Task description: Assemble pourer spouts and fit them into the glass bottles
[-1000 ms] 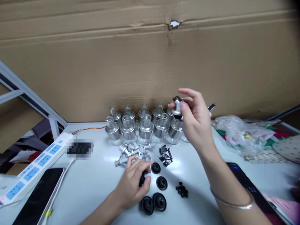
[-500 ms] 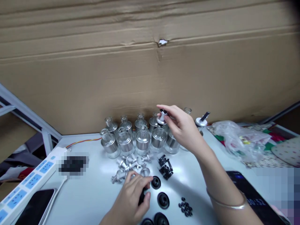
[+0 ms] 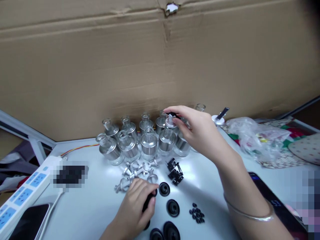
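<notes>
My right hand [image 3: 192,128] pinches a silver flip-lever stopper [image 3: 171,122] with a black lever. The stopper is at the top of a front-row glass bottle [image 3: 167,141] with a metal band, covering its mouth. Whether it is fully seated I cannot tell. Low on the table, my left hand [image 3: 135,206] has curled fingers around a black disc [image 3: 148,201], mostly hidden. Beside its fingertips lie black ribbed rubber discs [image 3: 173,208]. Just beyond are loose silver stopper parts [image 3: 137,168] and a heap of black levers [image 3: 175,171].
More bottles [image 3: 149,143] stand in two rows before a cardboard wall [image 3: 100,76]. At right are a fitted stopper [image 3: 218,120], a plastic bag [image 3: 257,136] and a phone [image 3: 272,200]. Small black rings [image 3: 196,213] lie in front. A power strip [image 3: 25,193] and another phone [image 3: 31,221] lie left.
The stopper in my right hand has come slightly lower, closer onto the bottle's mouth. My left hand stays by the black discs, shifting only a little. The view has tilted down.
</notes>
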